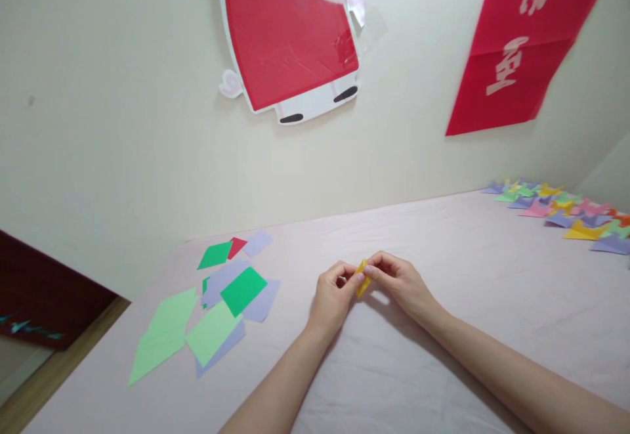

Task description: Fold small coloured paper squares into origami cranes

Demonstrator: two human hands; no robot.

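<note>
A small folded piece of yellow paper point(363, 284) is pinched between both hands, just above the pale pink sheet point(418, 368). My left hand point(335, 293) grips its left side between thumb and forefinger. From the right, my right hand point(398, 280) closes its thumb and fingertips on the upper edge. The fingers cover part of the paper, so its full folded shape is hidden.
Loose paper squares lie to the left, among them light green point(165, 329), dark green point(244, 291), purple point(258, 242) and red point(237, 247) ones. Several folded paper figures point(585, 229) stand in rows at the far right. A wall point(408, 158) rises behind the sheet.
</note>
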